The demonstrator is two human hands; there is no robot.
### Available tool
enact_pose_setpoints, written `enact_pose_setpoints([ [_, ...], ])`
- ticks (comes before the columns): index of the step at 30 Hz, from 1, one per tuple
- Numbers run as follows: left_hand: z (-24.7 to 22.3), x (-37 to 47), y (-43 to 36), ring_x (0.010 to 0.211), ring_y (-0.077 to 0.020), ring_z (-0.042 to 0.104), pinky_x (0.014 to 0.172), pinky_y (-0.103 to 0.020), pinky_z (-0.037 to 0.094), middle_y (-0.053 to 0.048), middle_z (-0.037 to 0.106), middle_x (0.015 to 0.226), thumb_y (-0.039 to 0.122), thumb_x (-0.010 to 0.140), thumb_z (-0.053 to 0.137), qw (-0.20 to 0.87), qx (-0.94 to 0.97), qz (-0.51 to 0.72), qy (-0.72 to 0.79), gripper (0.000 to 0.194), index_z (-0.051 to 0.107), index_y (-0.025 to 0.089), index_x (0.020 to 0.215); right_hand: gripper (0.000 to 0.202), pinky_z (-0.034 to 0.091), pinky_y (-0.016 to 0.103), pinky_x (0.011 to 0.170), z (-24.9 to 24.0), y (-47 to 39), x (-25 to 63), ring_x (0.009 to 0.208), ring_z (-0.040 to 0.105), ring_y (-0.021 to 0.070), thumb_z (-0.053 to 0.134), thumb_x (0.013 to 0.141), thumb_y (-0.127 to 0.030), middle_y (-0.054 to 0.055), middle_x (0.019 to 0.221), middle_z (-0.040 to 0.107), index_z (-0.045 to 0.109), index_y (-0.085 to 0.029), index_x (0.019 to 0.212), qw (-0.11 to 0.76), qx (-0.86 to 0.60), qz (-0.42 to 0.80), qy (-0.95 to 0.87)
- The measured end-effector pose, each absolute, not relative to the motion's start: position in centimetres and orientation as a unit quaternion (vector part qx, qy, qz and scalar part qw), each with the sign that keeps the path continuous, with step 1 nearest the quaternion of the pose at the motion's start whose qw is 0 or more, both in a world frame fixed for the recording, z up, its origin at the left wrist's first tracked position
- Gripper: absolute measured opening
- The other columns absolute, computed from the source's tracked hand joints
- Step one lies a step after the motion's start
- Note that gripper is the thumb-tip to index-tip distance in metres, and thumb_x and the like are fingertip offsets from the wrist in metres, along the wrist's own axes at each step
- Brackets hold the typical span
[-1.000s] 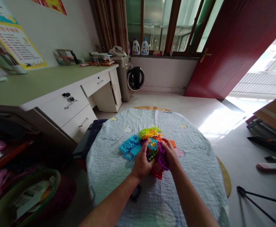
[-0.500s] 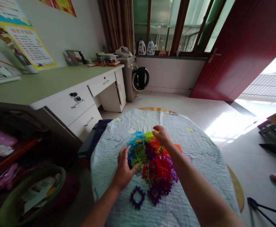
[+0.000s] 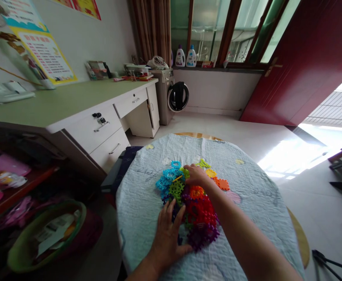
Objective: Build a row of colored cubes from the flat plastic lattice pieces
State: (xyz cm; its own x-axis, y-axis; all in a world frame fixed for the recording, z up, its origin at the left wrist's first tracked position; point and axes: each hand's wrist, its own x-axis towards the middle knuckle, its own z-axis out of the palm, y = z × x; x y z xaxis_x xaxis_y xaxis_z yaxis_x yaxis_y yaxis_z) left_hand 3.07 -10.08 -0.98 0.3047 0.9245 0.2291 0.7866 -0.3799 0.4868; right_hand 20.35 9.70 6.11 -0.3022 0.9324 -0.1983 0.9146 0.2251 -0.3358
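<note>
A heap of snowflake-shaped plastic building pieces lies on the cloth-covered round table [image 3: 141, 187]. Blue pieces [image 3: 167, 178] are at its far left, green ones [image 3: 177, 189] in the middle, red ones [image 3: 202, 210] nearer me and purple ones [image 3: 202, 236] at the near edge. My left hand [image 3: 171, 234], open with fingers spread, rests at the near-left side, touching the heap and partly covering dark purple pieces. My right hand [image 3: 196, 175] reaches over the far side, thumb and fingers apart beside lime-green pieces [image 3: 185, 172]; its palm side is hidden.
Orange pieces [image 3: 223, 184] and a yellow piece [image 3: 211, 173] lie right of the heap. A long desk [image 3: 91, 93] stands to the left, with a basket [image 3: 81, 218] below. Beyond are a washing machine [image 3: 163, 93] with its door open and a red door [image 3: 291, 70].
My left hand has moved nearer me and right, down over the dark purple pieces. My right hand has lowered leftward onto the heap. Lime and yellow pieces now show beyond it.
</note>
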Motion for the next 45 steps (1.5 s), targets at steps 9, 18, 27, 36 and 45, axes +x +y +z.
enact_pose_setpoints([
  [9,-0.7,4.2,-5.6,0.146,-0.037,0.022,0.113,-0.059,0.031,-0.019,0.02,0.155,0.036,0.077,0.072,0.123,0.768,0.327,0.536,0.102,0.005,0.025,0.153,0.036,0.047,0.031,0.091,7.2,1.9,22.5,0.098,0.062,0.0169,0.048,0.07,-0.005,0.004,0.102,0.066,0.069,-0.023,0.092,0.212,-0.43,0.327,-0.815],
  [18,0.2,1.9,-4.4,0.144,-0.0345,0.027,0.113,-0.06,0.031,-0.018,0.029,0.15,0.041,0.091,0.056,0.117,0.682,0.395,0.604,0.075,0.014,0.024,0.151,0.032,0.046,0.042,0.093,4.7,2.0,31.0,0.101,0.061,0.0231,0.047,0.079,-0.025,0.01,0.111,0.065,0.066,-0.021,0.105,0.299,-0.616,0.259,-0.682],
  [27,-0.6,3.3,-6.0,0.145,-0.0407,0.023,0.115,-0.059,0.027,-0.018,0.018,0.157,0.049,0.057,0.085,0.201,0.752,0.274,0.565,0.117,0.021,0.025,0.152,0.072,0.035,0.053,0.106,0.7,2.2,28.1,0.128,0.048,0.0354,0.066,0.071,-0.059,0.014,0.137,0.056,0.054,-0.024,0.133,0.252,-0.711,0.241,-0.61],
  [36,0.5,6.5,-4.0,0.142,-0.0329,0.033,0.114,-0.053,0.033,-0.017,0.035,0.15,0.039,0.075,0.074,0.244,0.729,0.382,0.513,0.089,0.028,0.022,0.149,0.066,0.05,0.039,0.091,4.2,1.0,23.9,0.101,0.062,0.0221,0.069,0.072,-0.048,0.006,0.113,0.065,0.054,-0.024,0.131,0.366,-0.543,0.455,-0.604],
  [45,2.6,2.6,-2.2,0.12,-0.0247,0.056,0.104,-0.045,0.045,-0.012,0.057,0.129,0.042,0.09,0.057,0.292,0.587,0.488,0.576,0.058,0.038,0.022,0.141,0.049,0.051,0.03,0.072,7.1,5.1,21.8,0.077,0.062,0.0157,0.06,0.083,-0.05,0.003,0.093,0.066,0.063,-0.024,0.124,0.297,-0.526,0.443,-0.663],
])
